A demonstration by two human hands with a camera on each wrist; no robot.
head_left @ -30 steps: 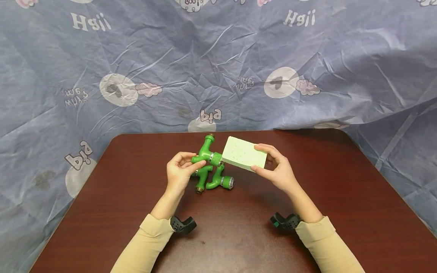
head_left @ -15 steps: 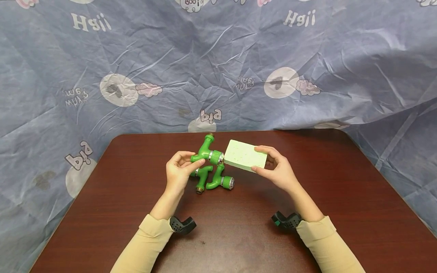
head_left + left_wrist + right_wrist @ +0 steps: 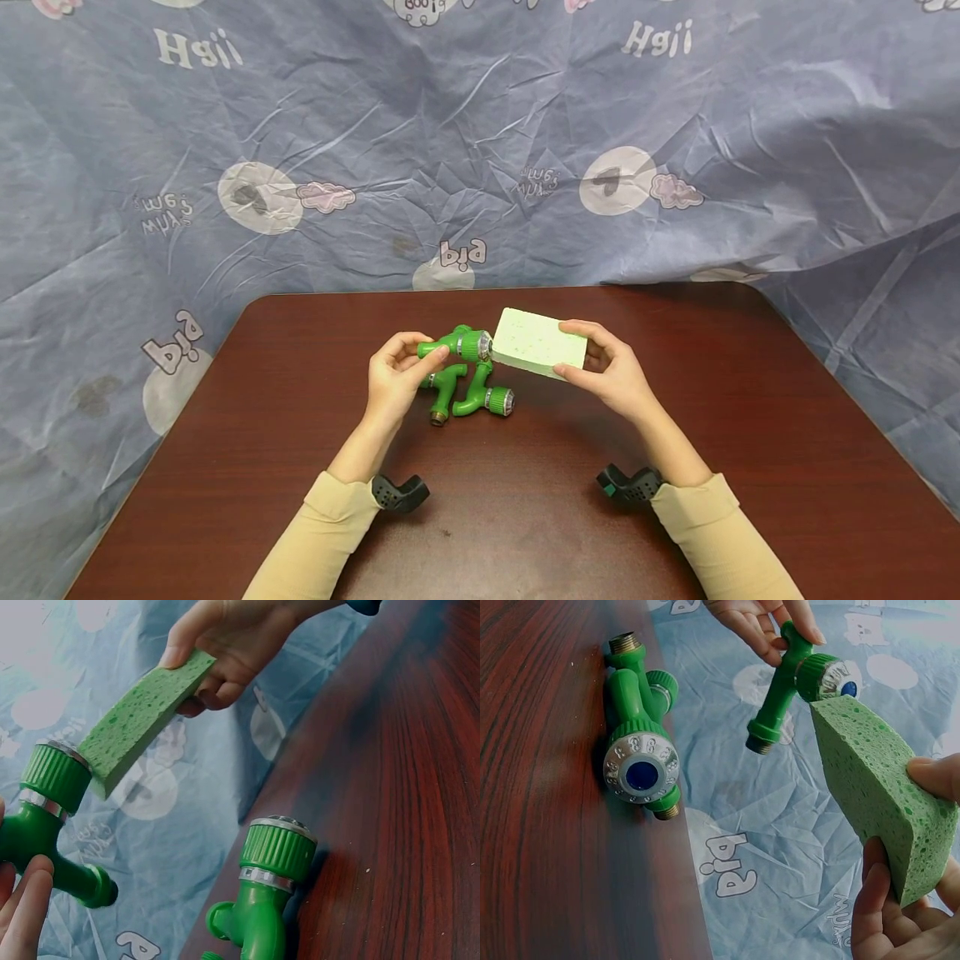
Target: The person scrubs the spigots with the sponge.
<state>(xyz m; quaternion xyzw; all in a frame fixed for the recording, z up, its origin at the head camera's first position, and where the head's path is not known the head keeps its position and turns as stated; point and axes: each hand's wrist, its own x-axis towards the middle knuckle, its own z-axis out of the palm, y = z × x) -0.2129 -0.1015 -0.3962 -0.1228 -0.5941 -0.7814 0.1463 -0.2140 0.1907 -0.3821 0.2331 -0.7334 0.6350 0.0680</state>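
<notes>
In the head view my left hand [image 3: 396, 371] pinches a green plastic tap [image 3: 37, 836] by its spout, holding it above the table. The ribbed knob with a silver cap points right, and the threaded inlet is foreshortened in the head view. A light green sponge [image 3: 538, 342] is gripped by my right hand [image 3: 617, 377] between thumb and fingers at its right end. In the left wrist view, the sponge's far end meets the rim of the knob; whether it presses there I cannot tell. The right wrist view shows the sponge's pores and the tap's blue-centred cap.
Two more green taps lie close together on the dark red-brown table [image 3: 510, 517]: one tap [image 3: 445, 392] with its brass thread toward me, the other tap [image 3: 480, 400] with its knob to the right. A blue-grey printed cloth [image 3: 480, 150] hangs behind the table.
The held tap has turned in my left hand, its inlet swinging from upright to foreshortened. The sponge has shifted slightly down and right at its left end. The taps on the table stay put.
</notes>
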